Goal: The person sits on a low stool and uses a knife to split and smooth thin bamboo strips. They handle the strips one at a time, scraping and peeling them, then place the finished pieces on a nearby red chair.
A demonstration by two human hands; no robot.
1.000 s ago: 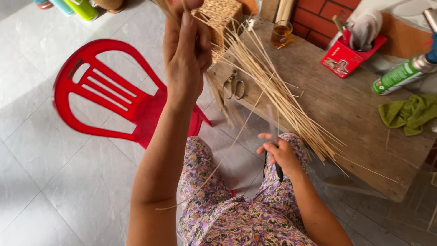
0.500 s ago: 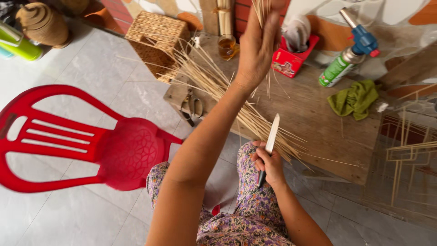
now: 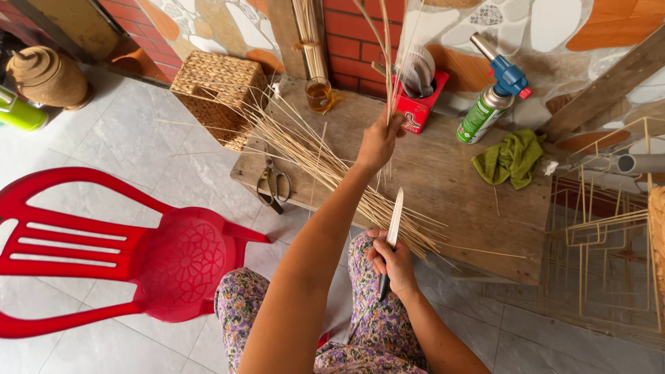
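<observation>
My left hand point(image 3: 378, 143) is raised over the low wooden table point(image 3: 450, 180), pinching a few thin bamboo strips point(image 3: 377, 41) that stick upward. My right hand point(image 3: 393, 263) rests near my knee and grips a knife point(image 3: 393, 221) with its blade pointing up toward the table. A long bundle of bamboo strips point(image 3: 312, 156) lies slantwise across the table, just under my left hand.
Scissors point(image 3: 272, 183) lie at the table's left edge. A red box point(image 3: 415, 107), a glass point(image 3: 318, 93), a gas torch can point(image 3: 488, 104) and a green cloth point(image 3: 511, 158) sit on the table. A red plastic chair point(image 3: 138, 256) stands left, a woven basket point(image 3: 218, 97) behind, bamboo frames point(image 3: 609, 235) right.
My left hand has moved away from my face and down toward the table with the strips. My right hand has turned the knife blade upward. The view has shifted right.
</observation>
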